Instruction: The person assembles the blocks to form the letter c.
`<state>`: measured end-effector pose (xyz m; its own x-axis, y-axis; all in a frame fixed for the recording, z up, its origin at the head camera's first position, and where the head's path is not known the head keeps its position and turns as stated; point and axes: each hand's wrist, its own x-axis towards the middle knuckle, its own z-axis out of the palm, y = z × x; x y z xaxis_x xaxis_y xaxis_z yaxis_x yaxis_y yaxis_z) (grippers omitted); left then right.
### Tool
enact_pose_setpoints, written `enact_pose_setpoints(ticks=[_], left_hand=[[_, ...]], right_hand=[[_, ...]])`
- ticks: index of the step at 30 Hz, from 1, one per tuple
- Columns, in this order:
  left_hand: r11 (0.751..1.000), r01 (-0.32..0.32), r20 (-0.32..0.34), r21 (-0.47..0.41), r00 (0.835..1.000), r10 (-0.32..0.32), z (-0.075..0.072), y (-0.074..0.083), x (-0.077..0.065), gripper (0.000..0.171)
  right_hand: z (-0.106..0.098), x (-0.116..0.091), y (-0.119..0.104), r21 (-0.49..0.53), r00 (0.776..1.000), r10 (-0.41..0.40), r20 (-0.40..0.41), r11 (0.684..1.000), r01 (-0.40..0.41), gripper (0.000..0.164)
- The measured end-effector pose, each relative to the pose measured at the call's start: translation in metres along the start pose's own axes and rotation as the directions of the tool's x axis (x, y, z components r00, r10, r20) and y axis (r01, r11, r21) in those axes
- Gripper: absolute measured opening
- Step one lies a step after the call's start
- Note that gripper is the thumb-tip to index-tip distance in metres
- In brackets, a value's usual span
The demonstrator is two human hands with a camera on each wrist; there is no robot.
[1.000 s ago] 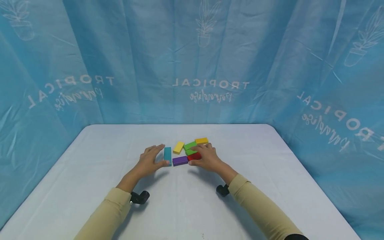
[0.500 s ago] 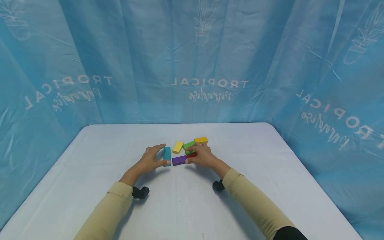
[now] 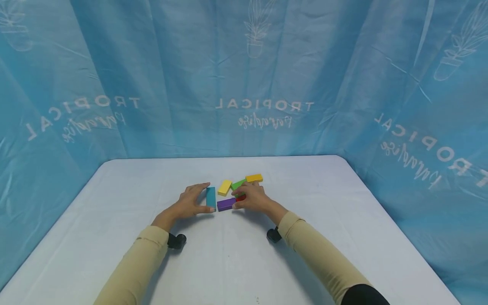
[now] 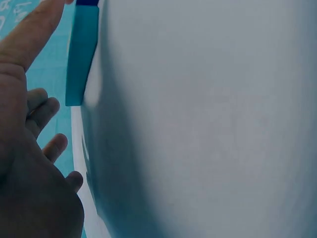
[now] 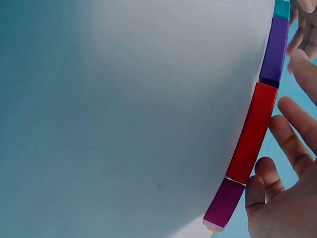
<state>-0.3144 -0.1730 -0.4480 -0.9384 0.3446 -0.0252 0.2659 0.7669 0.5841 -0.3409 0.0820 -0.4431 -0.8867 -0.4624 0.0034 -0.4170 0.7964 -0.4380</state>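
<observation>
Head view: the teal block (image 3: 211,198) is being spanned by the left hand (image 3: 187,204), its fingers being extended and released, the thumb by the near end. The purple block (image 3: 225,205) is lying just beside it. The red block (image 5: 252,131) and the green block (image 3: 238,184) are being partly covered by the right hand (image 3: 253,198), its fingers loosely bent and released; whether either is being touched is unclear. Two yellow blocks (image 3: 225,187) are lying beyond.
</observation>
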Motion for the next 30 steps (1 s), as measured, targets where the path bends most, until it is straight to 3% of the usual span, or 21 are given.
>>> enact_pose_setpoints(ticks=[8, 30], left_hand=[[0.999, -0.017, 0.033, 0.039, 0.999, 0.015, -0.0009, -0.0041, 0.0021, 0.100], [0.994, -0.068, 0.018, 0.082, 0.998, 0.067, -0.0009, -0.0090, 0.0057, 0.093]], right_hand=[[0.0020, 0.0021, -0.0021, -0.050, 1.000, 0.029, 0.012, 0.998, -0.028, 0.041], [0.0004, 0.0025, -0.0033, -0.108, 1.000, -0.003, 0.018, 0.994, 0.005, 0.030]])
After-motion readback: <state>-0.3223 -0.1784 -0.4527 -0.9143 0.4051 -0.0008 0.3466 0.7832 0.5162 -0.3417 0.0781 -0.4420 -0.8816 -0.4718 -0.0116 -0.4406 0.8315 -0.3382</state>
